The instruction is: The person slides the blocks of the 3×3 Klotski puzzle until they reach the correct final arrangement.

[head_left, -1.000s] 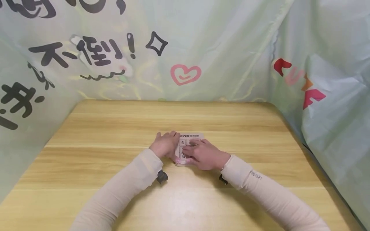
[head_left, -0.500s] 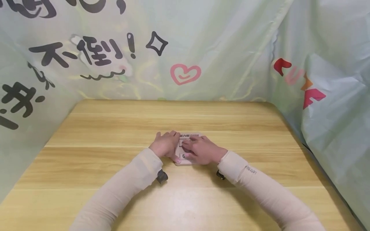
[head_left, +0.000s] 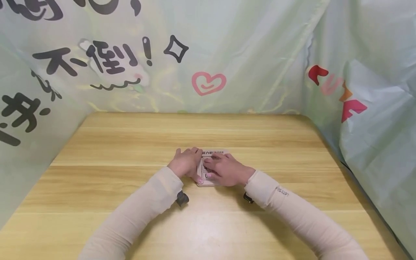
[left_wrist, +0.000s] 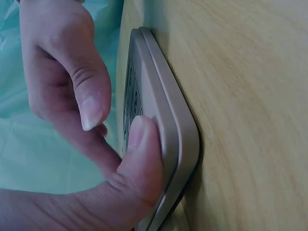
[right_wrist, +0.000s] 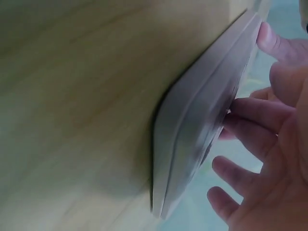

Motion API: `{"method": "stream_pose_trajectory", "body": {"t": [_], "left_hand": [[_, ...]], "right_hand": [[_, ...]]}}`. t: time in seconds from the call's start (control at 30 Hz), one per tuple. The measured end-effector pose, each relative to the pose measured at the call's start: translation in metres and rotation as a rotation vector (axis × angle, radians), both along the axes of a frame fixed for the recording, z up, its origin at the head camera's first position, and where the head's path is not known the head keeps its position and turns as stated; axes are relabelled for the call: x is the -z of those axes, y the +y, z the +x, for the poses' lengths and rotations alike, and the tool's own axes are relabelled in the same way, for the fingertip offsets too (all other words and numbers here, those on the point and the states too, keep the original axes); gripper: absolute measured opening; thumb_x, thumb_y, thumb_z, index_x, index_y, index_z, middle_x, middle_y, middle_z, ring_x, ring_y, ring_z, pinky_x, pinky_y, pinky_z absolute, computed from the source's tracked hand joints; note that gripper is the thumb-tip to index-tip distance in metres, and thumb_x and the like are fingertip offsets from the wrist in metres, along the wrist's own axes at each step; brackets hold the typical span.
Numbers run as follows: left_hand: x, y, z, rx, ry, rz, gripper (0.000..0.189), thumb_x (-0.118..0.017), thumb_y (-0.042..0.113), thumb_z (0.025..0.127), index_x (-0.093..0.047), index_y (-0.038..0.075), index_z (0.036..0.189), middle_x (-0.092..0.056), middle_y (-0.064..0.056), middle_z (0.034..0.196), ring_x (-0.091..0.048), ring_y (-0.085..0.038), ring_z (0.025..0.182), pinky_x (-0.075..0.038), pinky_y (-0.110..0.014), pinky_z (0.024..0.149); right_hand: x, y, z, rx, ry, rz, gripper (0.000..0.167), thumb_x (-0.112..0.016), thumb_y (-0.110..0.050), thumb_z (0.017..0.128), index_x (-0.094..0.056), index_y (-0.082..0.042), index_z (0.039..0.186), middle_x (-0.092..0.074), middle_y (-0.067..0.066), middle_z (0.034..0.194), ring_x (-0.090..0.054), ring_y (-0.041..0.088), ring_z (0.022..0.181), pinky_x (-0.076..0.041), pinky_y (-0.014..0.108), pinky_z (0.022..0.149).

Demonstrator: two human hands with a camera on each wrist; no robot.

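A pale number sliding puzzle [head_left: 204, 183] with a printed header lies flat on the table, its number tiles partly covered by fingers. My left hand [head_left: 186, 163] holds its left side, the thumb [left_wrist: 139, 159] resting on the near corner of the frame. Over the tiles, my right hand [head_left: 230, 170] reaches in from the right. Two extended fingers [right_wrist: 257, 118] touch the tile face in the right wrist view, while the other fingers stay apart from it. The puzzle's thick two-layer edge [right_wrist: 185, 120] shows there. Which tile the fingertips press is hidden.
The wood-grain table [head_left: 130, 137] surrounds the puzzle. Printed fabric sheets [head_left: 253, 61] hang behind it and along both sides. A dark strap piece [head_left: 182, 199] shows under the left wrist, and another [head_left: 248, 197] under the right.
My right hand has shifted slightly left and away from me over the tiles, its fingertips changing place. The tiles seen near the fingers have changed position. The left hand and puzzle frame stay put.
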State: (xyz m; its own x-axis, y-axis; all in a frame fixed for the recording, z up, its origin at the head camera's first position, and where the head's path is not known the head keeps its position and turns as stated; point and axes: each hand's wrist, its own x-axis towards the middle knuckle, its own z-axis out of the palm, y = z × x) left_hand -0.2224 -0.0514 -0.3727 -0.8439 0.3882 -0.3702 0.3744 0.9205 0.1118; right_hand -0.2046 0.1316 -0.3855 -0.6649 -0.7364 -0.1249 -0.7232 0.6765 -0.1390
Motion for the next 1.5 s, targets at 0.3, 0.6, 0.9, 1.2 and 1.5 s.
{"method": "stream_pose_trajectory", "body": {"t": [0.3,0.6,0.9,1.2,1.5], "left_hand": [[0.001,-0.001,0.0,-0.014,-0.003,0.02,0.113,-0.085,0.056,0.059,-0.034,0.006,0.146,-0.036,-0.01,0.15,-0.038,-0.034,0.134,-0.018,-0.062,0.112],[0.001,-0.001,-0.001,-0.001,0.005,0.014,0.114,-0.085,0.056,0.058,-0.034,0.005,0.146,-0.037,-0.012,0.149,-0.039,-0.035,0.133,-0.019,-0.062,0.112],[0.002,-0.001,-0.001,0.002,0.006,0.035,0.113,-0.086,0.055,0.059,-0.034,0.005,0.146,-0.037,-0.012,0.149,-0.039,-0.036,0.133,-0.019,-0.063,0.112],[0.002,-0.002,0.0,-0.001,0.005,0.054,0.109,-0.085,0.054,0.058,-0.037,0.005,0.143,-0.04,-0.012,0.146,-0.041,-0.035,0.131,-0.018,-0.063,0.112],[0.002,-0.004,-0.001,-0.001,0.004,0.056,0.112,-0.086,0.055,0.058,-0.036,0.006,0.145,-0.039,-0.012,0.148,-0.04,-0.035,0.132,-0.017,-0.064,0.112]], "right_hand": [[-0.003,0.003,0.003,0.037,0.045,-0.043,0.04,-0.052,-0.034,0.1,-0.062,-0.011,0.13,-0.06,0.005,0.133,-0.041,0.035,0.133,-0.037,0.059,0.103],[-0.007,0.007,0.009,0.037,0.103,0.059,0.045,-0.053,-0.037,0.099,-0.059,-0.01,0.133,-0.057,0.005,0.136,-0.043,0.036,0.131,-0.041,0.057,0.099],[-0.005,0.012,0.006,0.069,0.076,0.064,0.045,-0.052,-0.038,0.099,-0.058,-0.011,0.135,-0.053,0.005,0.14,-0.039,0.036,0.134,-0.039,0.057,0.102],[-0.008,0.016,0.02,0.009,0.071,-0.034,0.04,-0.055,-0.031,0.098,-0.061,-0.009,0.131,-0.058,0.006,0.135,-0.044,0.036,0.131,-0.04,0.058,0.101],[-0.009,0.011,0.017,-0.005,0.114,0.019,0.036,-0.056,-0.035,0.097,-0.068,-0.013,0.123,-0.065,0.0,0.126,-0.05,0.034,0.126,-0.043,0.056,0.097]]}}
